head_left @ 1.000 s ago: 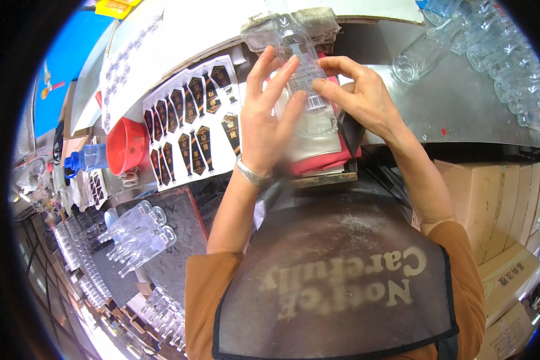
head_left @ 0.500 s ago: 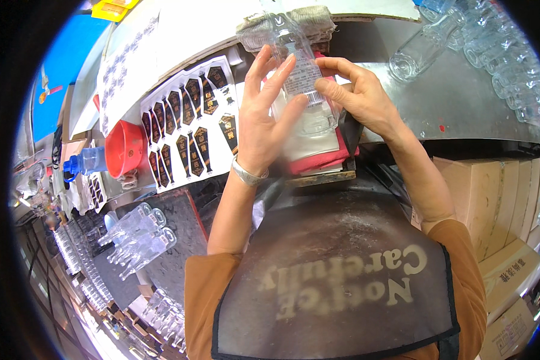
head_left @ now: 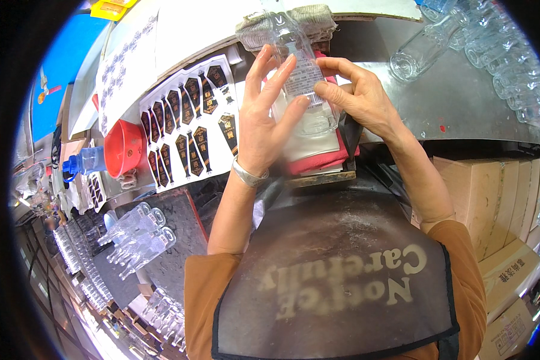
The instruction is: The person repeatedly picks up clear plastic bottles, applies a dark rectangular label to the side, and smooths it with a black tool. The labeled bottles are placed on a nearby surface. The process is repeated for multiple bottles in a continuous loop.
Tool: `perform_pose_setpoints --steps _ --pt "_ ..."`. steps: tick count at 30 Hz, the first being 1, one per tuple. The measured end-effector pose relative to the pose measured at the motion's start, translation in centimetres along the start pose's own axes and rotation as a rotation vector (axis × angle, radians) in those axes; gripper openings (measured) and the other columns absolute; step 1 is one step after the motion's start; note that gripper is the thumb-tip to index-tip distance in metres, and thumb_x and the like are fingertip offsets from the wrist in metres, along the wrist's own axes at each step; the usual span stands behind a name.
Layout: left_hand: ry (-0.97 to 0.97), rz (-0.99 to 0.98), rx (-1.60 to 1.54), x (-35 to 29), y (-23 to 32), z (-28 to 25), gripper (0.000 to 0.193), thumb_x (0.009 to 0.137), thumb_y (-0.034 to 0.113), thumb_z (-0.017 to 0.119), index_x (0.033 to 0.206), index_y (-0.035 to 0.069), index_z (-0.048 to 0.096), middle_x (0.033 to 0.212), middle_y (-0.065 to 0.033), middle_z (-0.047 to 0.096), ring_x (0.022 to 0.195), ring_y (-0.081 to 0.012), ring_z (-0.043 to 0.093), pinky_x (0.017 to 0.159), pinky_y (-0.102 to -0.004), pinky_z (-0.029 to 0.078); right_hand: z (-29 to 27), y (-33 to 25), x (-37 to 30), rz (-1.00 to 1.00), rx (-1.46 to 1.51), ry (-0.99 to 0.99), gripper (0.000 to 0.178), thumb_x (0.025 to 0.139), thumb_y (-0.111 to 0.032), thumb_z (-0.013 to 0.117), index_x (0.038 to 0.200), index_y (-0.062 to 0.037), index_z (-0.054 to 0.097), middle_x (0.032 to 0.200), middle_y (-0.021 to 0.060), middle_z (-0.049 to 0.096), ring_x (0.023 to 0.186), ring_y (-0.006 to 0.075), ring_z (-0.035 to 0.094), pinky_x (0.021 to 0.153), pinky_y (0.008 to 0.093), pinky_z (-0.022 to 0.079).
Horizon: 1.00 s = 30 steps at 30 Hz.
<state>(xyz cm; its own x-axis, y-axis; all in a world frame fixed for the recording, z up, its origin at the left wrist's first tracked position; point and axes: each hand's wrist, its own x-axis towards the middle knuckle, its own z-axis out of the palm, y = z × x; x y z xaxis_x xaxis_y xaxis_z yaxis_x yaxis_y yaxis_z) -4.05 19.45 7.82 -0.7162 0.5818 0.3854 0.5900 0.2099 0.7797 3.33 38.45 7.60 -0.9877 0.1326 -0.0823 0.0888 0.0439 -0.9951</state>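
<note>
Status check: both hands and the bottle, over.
Left hand and right hand both gripping clear glass bottle, fingers over its label. Bottle held above red cloth pad. Sticker sheet to the left, nothing obstructing.

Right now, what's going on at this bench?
A person holds a clear glass bottle in both hands over a metal worktable. The left hand presses its fingers along the bottle's side, and the right hand pinches the pale label on it. Beneath the bottle lies a red cloth pad. A sheet of dark labels lies to the left beside a red funnel, and more empty bottles lie at the right.
</note>
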Motion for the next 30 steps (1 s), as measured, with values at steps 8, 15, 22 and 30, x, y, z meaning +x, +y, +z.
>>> perform_pose_setpoints --steps 8,15,22,30 --pt "0.002 0.003 0.023 0.1 0.0 0.0 0.059 0.083 0.014 0.077 0.139 0.012 0.061 0.155 -0.0184 0.039 0.133 -0.0343 0.051 0.109 -0.0435 0.043 -3.4 4.7 1.1 0.192 0.538 0.299 0.039 0.102 -0.037 0.059 0.117 -0.0012 0.065 0.107 0.0098 0.069 0.065 0.0096 0.058 0.060 0.0243 0.048" --pt "0.011 0.002 0.054 0.1 0.1 0.0 0.058 0.082 0.014 0.077 0.138 0.011 0.062 0.155 -0.0178 0.039 0.132 -0.0330 0.052 0.110 -0.0430 0.042 -3.7 2.5 -0.3 0.035 0.502 0.179 0.033 0.097 -0.020 0.063 0.122 0.0009 0.060 0.110 0.0066 0.068 0.097 0.0128 0.065 0.086 0.0271 0.052" --pt "0.012 -0.006 0.021 0.1 0.0 0.1 0.059 0.082 0.016 0.078 0.138 0.013 0.061 0.156 -0.0191 0.038 0.136 -0.0328 0.048 0.111 -0.0433 0.041 -3.2 -1.8 3.3 -0.403 -0.207 0.236 0.031 0.097 -0.009 0.062 0.127 -0.0027 0.064 0.111 0.0025 0.067 0.096 0.0079 0.062 0.085 0.0230 0.052" --pt "-0.081 0.015 -0.010 -1.9 -0.7 -0.5 0.107 0.071 0.026 0.088 0.155 -0.002 0.028 0.157 -0.0242 0.034 0.144 -0.0377 0.038 0.114 -0.0426 0.037 -3.2 -6.5 4.7 -0.635 -0.786 0.238 0.028 0.093 -0.008 0.065 0.121 -0.0051 0.066 0.105 0.0103 0.070 0.090 0.0178 0.068 0.077 0.0290 0.053"
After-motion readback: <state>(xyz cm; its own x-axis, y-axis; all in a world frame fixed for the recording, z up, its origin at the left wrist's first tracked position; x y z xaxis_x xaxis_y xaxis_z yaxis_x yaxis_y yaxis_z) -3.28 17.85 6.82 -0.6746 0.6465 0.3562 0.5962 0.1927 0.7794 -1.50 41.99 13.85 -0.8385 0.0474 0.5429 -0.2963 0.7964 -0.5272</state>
